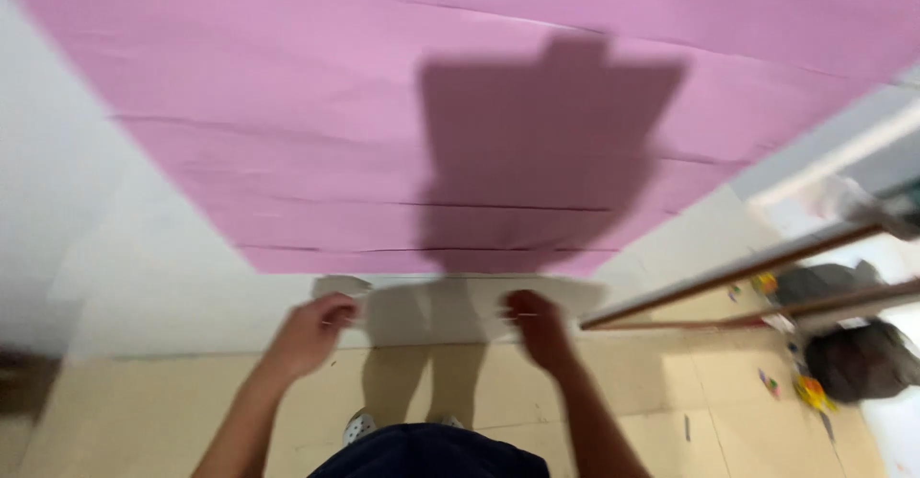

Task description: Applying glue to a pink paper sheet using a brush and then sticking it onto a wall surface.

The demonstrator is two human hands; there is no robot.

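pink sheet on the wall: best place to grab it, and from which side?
Probably the bottom edge of the pink sheet, coming from below. It lies flat against the white wall, so that edge looks like the only free part within reach. The left hand and right hand sit just under it, spaced apart, which suits a wide, limp sheet. The grip itself is blurred.

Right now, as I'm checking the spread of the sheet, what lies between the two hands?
In the head view, only a bare stretch of the white sheet under shadow lies between the left hand and right hand.

pink sheet (383,104), beige floor (144,411)
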